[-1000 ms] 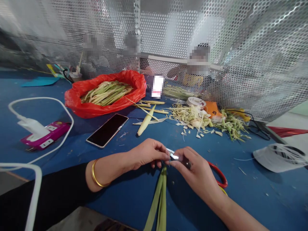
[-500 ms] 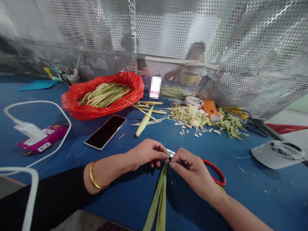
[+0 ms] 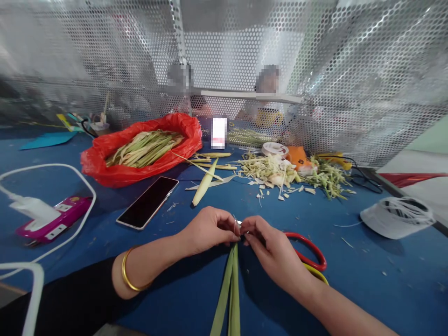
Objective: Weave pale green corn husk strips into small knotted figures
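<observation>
Perforated metal sheeting (image 3: 231, 51) closed off the far side of a blue tabletop (image 3: 353, 284). Green leaf strips (image 3: 235, 291) were found at the near middle, their gathered top at the fingers and their length running down toward the front edge. The left hand (image 3: 209, 228) pinched that top end between thumb and fingers. The right hand (image 3: 271, 240) was close beside it, thumb and fingertips drawn together; whether it gripped a strand or a tool could not be determined. A bright metallic sliver (image 3: 239, 223) showed between the two hands. Just beside the right hand, a red handle loop (image 3: 317, 252) and a yellow handle loop (image 3: 318, 274) were noted, partly covered.

Beyond the hands lay a pale leaf bud (image 3: 204, 185) and a heap of trimmings (image 3: 268, 169); further left, a red plastic bag (image 3: 94, 169) held more leaves (image 3: 145, 149).

In this inspector's judgement, the step in hand was fine fingertip work at the gathered end. The next move called for a steady left pinch and small, exact right-hand movement.
</observation>
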The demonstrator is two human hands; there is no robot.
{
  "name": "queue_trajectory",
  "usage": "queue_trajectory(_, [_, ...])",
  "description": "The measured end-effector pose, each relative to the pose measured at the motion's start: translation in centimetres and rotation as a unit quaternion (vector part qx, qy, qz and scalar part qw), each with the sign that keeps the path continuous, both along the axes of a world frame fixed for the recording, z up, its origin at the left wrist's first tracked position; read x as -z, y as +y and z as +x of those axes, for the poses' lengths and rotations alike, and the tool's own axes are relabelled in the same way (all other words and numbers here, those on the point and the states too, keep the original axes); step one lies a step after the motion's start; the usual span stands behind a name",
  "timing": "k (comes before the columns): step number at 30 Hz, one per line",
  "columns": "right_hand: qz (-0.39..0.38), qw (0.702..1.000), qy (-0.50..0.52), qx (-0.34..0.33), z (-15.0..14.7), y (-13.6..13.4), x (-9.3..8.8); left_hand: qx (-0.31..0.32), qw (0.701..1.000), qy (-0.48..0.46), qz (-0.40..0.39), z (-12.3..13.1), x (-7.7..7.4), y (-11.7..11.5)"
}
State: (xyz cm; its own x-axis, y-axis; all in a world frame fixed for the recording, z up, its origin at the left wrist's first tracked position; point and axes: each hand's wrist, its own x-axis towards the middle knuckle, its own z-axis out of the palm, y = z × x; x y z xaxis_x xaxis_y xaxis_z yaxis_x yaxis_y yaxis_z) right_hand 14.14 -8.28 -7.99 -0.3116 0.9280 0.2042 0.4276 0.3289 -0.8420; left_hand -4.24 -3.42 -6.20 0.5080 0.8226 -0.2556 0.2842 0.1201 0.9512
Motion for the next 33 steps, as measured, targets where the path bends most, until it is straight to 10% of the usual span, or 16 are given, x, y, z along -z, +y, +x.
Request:
queue_trajectory(8, [0.008,0.997,-0.072,0.014,-0.3,0.0,0.1,-0.018,0.967,0.116,0.228,0.0,0.0,-1.0])
queue_trajectory(21, [0.019,0.996,-0.087,0.027,-0.5,-0.3,0.5,-0.025,0.802,0.284,0.525,0.0,1.5,-1.8])
queue_trajectory(33, [0.011,0.999,0.034,-0.004,-0.4,0.1,-0.2,-0.009,0.747,0.232,0.623,-0.4,1.9,-0.7])
